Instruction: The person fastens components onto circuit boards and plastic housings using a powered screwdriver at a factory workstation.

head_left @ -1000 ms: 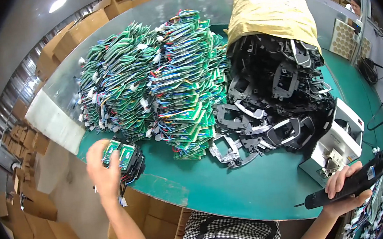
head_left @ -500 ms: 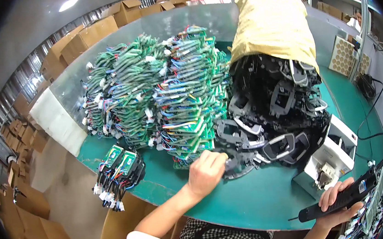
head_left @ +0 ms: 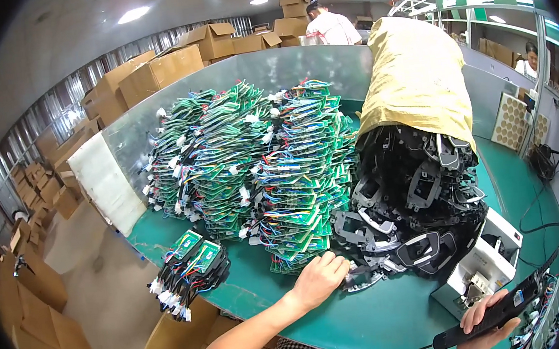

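Note:
My left hand [head_left: 321, 279] is closed at the near edge of the pile, its fingertips pinching a black plastic frame [head_left: 362, 279]. More black plastic frames [head_left: 422, 184], some with light grey trim, spill from a yellow woven sack [head_left: 412, 71]. My right hand [head_left: 487, 321] grips a black electric screwdriver [head_left: 491, 315] at lower right, its thin bit pointing left. Close to that hand stands a white box-shaped device [head_left: 480, 263] with an open front. Left of the frames, tall stacks of green circuit boards with wires [head_left: 303, 172] stand on the green table [head_left: 347, 323].
A small stack of wired boards [head_left: 197, 260] sits at the table's left edge, above an open cardboard box [head_left: 175, 346]. More wired boards [head_left: 549, 317] lie at lower right. A grey metal guard [head_left: 171, 101] borders the table. Beyond are cartons [head_left: 162, 75] and two people.
The view has tilted up, so most things sit lower. My left hand stays at the near edge of the frames; the right still holds the screwdriver.

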Motion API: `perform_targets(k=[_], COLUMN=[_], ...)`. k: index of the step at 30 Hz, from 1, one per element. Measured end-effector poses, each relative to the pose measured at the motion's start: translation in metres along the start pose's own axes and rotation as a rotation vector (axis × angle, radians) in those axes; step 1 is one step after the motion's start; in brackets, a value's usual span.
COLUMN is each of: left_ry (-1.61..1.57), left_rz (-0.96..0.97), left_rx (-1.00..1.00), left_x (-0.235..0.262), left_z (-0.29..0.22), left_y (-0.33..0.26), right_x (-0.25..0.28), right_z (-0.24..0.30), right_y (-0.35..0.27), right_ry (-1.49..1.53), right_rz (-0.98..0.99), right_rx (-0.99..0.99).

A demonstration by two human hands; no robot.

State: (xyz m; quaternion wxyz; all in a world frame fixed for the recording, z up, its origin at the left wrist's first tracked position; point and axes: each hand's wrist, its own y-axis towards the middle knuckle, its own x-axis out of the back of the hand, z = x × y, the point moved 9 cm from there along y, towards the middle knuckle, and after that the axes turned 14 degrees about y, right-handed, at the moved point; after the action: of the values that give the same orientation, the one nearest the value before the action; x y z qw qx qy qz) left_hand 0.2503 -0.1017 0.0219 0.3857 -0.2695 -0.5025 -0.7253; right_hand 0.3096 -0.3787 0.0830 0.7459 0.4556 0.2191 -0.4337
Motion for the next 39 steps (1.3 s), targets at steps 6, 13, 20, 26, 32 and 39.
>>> perform_targets(k=[6, 13, 20, 26, 32, 39], left_ry=[-0.218, -0.271, -0.225, 0.065, -0.097, -0.076], left_rz=[-0.323, 0.082, -0.384, 0.039, -0.223, -0.498], left_rx=[0.299, -0.167, 0.135, 0.793, 0.506, 0.619], left_x=[0.065, 0.057, 0.107, 0.063, 0.077, 0.168], left_z=[0.011, -0.109, 0.018, 0.262, 0.267, 0.159], left_y=[0.013, -0.031, 0.022, 0.039, 0.062, 0.015], right_x=[0.004, 0.001, 0.01, 0.001, -0.001, 0.029], right_z=[-0.001, -0.002, 0.005, 0.013, 0.017, 0.029], right_y=[0.001, 0.003, 0.002, 0.001, -0.003, 0.0], right_ry=[-0.047, -0.028, -0.039, -0.007, -0.022, -0.125], right_rz=[-0.037, -0.051, -0.028, 0.01, -0.001, -0.203], right_rx=[0.006, 0.014, 0.02, 0.026, 0.034, 0.214])
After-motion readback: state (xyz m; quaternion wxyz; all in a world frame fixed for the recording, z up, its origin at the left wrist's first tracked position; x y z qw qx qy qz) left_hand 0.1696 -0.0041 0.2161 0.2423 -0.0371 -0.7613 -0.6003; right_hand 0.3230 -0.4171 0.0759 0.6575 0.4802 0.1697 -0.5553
